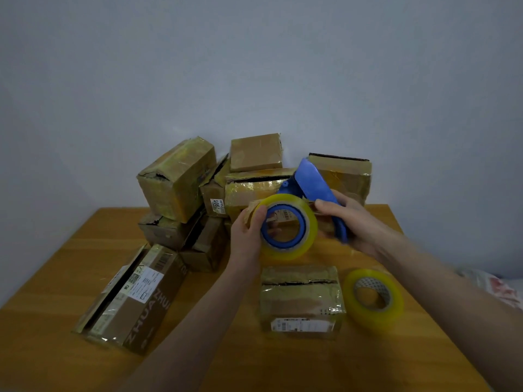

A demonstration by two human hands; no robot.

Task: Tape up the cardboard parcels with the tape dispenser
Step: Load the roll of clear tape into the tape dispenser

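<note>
Right grip (357,224) wraps tape dispenser (314,181); left grip (245,236) pinches its roll (283,254) edge, above table (85,250).

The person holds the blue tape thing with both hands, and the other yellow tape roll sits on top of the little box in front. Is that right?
Not quite. The head view shows the spare tape roll lying on the table beside the small parcel, not on top of it. The left hand and right hand do both hold the blue tape dispenser.
</note>
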